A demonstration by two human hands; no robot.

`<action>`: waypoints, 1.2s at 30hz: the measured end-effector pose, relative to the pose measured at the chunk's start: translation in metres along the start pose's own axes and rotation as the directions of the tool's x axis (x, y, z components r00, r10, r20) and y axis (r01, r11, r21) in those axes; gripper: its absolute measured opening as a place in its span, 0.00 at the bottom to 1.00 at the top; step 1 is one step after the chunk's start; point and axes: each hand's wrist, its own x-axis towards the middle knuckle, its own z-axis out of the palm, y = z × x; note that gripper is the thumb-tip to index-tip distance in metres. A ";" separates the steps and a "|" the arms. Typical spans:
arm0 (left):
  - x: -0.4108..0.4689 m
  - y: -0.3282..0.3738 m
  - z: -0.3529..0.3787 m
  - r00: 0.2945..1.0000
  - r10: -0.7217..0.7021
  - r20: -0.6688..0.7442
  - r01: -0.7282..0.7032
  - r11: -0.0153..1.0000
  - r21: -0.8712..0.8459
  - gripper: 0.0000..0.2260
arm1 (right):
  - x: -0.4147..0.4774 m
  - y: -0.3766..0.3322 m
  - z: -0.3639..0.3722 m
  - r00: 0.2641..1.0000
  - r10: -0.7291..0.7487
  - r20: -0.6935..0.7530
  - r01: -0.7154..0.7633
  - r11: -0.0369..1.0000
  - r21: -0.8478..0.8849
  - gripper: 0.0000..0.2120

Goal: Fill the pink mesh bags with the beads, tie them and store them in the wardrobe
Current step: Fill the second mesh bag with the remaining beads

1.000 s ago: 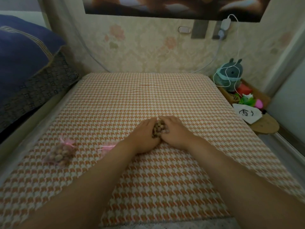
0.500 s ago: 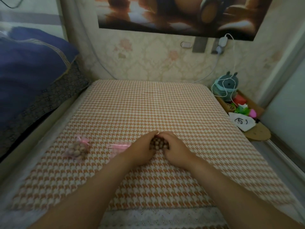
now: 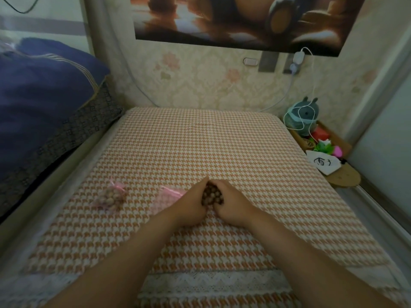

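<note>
A heap of brown beads (image 3: 211,194) sits on the orange houndstooth cloth (image 3: 200,141), cupped between my two hands. My left hand (image 3: 190,206) curls round the heap's left side and my right hand (image 3: 231,206) curls round its right side, fingertips nearly meeting at the far end. A flat, empty pink mesh bag (image 3: 166,197) lies just left of my left hand, partly hidden by the wrist. Further left lies a filled, tied pink mesh bag (image 3: 111,197) with beads inside.
A blue quilt and dark patterned pillow (image 3: 44,112) lie along the left. At the right edge a small wooden shelf (image 3: 342,176) holds a grey plush toy (image 3: 302,116), a white cable and small trinkets. A wall stands behind, and a lace hem (image 3: 211,283) runs near me.
The camera has tilted up, so hands and bags sit lower in view. My hands have closed more tightly round the beads, gathering them into a narrower heap.
</note>
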 end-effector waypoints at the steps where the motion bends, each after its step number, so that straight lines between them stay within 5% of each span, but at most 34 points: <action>1: -0.002 0.000 0.001 1.000 0.008 0.003 -0.008 1.000 -0.012 0.34 | -0.003 0.000 0.000 1.000 -0.009 -0.018 0.010 1.000 0.013 0.29; 11: -0.025 0.009 -0.013 1.000 0.027 -0.004 -0.027 1.000 0.015 0.39 | -0.024 -0.017 -0.015 1.000 -0.004 0.011 0.004 1.000 -0.015 0.30; 16: -0.039 -0.009 -0.033 0.973 0.107 -0.205 -0.050 0.964 0.262 0.28 | -0.027 -0.034 -0.023 0.997 -0.075 -0.015 0.073 0.989 -0.127 0.24; 19: -0.048 -0.019 -0.036 0.970 0.026 -0.242 0.066 0.928 0.366 0.28 | -0.024 -0.041 -0.015 0.992 -0.121 -0.031 0.113 0.974 -0.196 0.17; 29: -0.054 -0.048 -0.057 0.989 -0.124 -0.075 0.139 0.958 0.252 0.44 | -0.002 -0.054 0.002 0.972 -0.234 0.001 0.196 0.814 -0.546 0.10; 33: -0.050 -0.042 -0.069 0.995 -0.092 -0.044 0.099 0.969 0.227 0.29 | 0.006 -0.053 -0.001 0.973 -0.229 -0.004 0.192 0.826 -0.530 0.10; 36: -0.042 -0.040 -0.072 0.998 -0.070 -0.007 0.068 0.945 0.319 0.27 | 0.008 -0.055 -0.007 0.974 -0.220 -0.049 0.175 0.874 -0.454 0.09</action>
